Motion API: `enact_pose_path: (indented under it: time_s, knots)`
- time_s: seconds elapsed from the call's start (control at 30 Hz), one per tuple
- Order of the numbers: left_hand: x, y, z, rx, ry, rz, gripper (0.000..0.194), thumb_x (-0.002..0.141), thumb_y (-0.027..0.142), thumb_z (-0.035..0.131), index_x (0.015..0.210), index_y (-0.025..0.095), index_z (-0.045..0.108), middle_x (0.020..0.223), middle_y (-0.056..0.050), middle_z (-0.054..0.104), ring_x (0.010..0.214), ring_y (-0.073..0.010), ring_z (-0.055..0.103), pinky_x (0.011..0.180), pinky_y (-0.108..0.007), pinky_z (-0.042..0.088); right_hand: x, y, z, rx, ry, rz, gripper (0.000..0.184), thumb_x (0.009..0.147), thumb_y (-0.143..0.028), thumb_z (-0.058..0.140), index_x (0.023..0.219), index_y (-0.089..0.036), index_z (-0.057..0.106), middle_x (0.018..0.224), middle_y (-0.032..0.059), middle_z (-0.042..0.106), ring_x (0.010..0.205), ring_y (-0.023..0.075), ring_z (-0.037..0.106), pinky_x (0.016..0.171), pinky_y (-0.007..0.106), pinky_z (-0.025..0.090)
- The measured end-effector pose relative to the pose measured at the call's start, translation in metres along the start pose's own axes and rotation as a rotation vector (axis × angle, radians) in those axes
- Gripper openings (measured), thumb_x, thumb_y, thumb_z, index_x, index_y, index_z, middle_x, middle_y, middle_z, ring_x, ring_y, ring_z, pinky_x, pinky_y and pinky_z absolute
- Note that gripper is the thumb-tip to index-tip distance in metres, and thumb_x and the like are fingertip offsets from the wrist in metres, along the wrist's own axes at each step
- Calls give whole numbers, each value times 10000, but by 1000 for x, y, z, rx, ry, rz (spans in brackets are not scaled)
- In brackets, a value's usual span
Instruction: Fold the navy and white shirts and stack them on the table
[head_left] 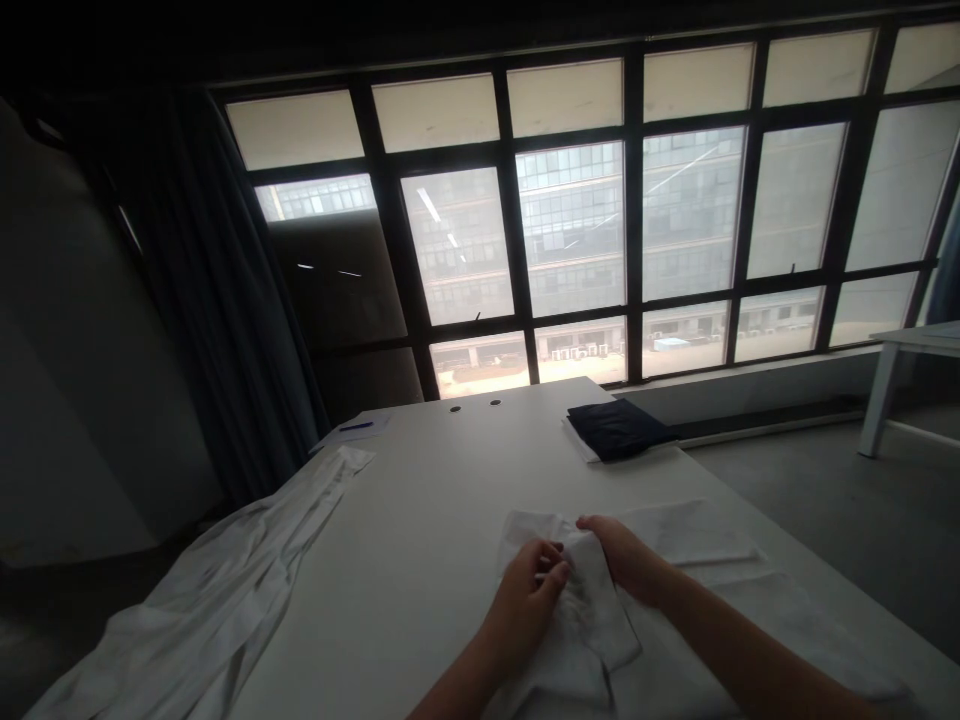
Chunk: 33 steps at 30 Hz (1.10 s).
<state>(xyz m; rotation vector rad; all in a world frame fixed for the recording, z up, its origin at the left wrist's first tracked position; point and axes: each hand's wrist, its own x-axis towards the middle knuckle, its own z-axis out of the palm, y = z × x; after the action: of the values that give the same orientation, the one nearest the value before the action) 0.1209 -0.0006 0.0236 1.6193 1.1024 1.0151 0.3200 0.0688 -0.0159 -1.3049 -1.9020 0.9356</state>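
A white garment [592, 590] lies partly bunched at the front of the white table, and its exact kind cannot be made out. My left hand [529, 590] pinches a fold of its fabric between thumb and fingers. From the other side, my right hand [626, 560] grips the same garment near its upper edge, thumb on top; its other fingers are mostly hidden. More white fabric [705, 540] spreads flat beneath and to the right of my right forearm. Whether it is part of the same piece, I cannot tell.
Crumpled white cloth [247, 570] hangs over the left side of the table [420, 500]. A folded dark blue garment [619, 428] rests on something white at the right edge. A pen [355, 427] lies on paper at the far left. Windows line the back.
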Motion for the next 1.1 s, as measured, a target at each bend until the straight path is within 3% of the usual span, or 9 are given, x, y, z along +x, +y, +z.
enact_pose_path:
  time_s: [0.13,0.23,0.3,0.4,0.53,0.67,0.87,0.97,1.1]
  knots:
    - [-46,3,-38,444,88,417,125,937,375,545,932,252,564,1012,-103,617,963,-249,587,863,-389,481,-22,-8,-3,-48,180,121,377,886,-395,403,1124,-186,607,1054,116,695,919,259,668,807,405,537]
    - [-71,-17,-56,753,13,629,289,803,426,704,986,257,557,997,-103,604,898,-266,573,765,-394,495,-54,-32,8,-300,299,-161,269,844,-391,539,1038,-218,606,1136,134,627,1085,303,584,985,462,445]
    - [-80,-36,-56,900,6,703,320,773,418,746,966,254,549,941,-90,608,828,-253,561,695,-375,491,-78,-46,23,-441,189,-361,295,808,-463,637,1006,-246,609,1147,120,605,1116,328,539,1022,482,395]
    - [-84,-57,-47,997,52,703,231,797,316,712,913,242,526,906,-87,608,799,-242,547,680,-372,485,-100,-48,50,-595,42,-517,369,754,-494,716,1015,-259,604,1134,101,604,1046,328,536,951,462,409]
    - [-84,-60,-39,1057,24,731,137,834,226,632,925,230,531,899,-79,617,782,-232,534,675,-360,466,-100,-27,73,-748,42,-580,111,844,-264,617,944,-236,578,978,68,628,869,258,537,797,392,411]
    - [-86,-54,-42,1089,-56,776,46,907,201,584,928,230,556,894,-56,640,793,-211,551,698,-330,450,-95,-19,64,-777,-34,-677,34,857,-219,603,866,-230,571,928,45,618,827,224,511,764,365,383]
    - [-83,-45,-51,964,-217,797,86,946,215,580,1020,259,590,1025,-38,720,976,-183,647,931,-321,464,-96,-19,51,-747,-93,-667,56,839,-170,618,849,-216,588,944,40,621,854,209,511,797,347,384]
    - [-81,-50,-56,990,-308,789,116,951,219,583,1051,277,599,1151,-9,735,1114,-164,652,1085,-306,409,-96,-17,53,-706,-239,-663,85,789,-153,651,799,-224,605,911,25,634,828,197,531,772,325,395]
    - [-79,-69,-59,1081,-364,773,146,960,192,592,1069,286,618,1315,29,684,1261,-159,593,1193,-301,312,-99,-28,43,-586,-315,-552,178,705,-84,643,798,-235,644,968,17,655,931,197,572,842,307,410]
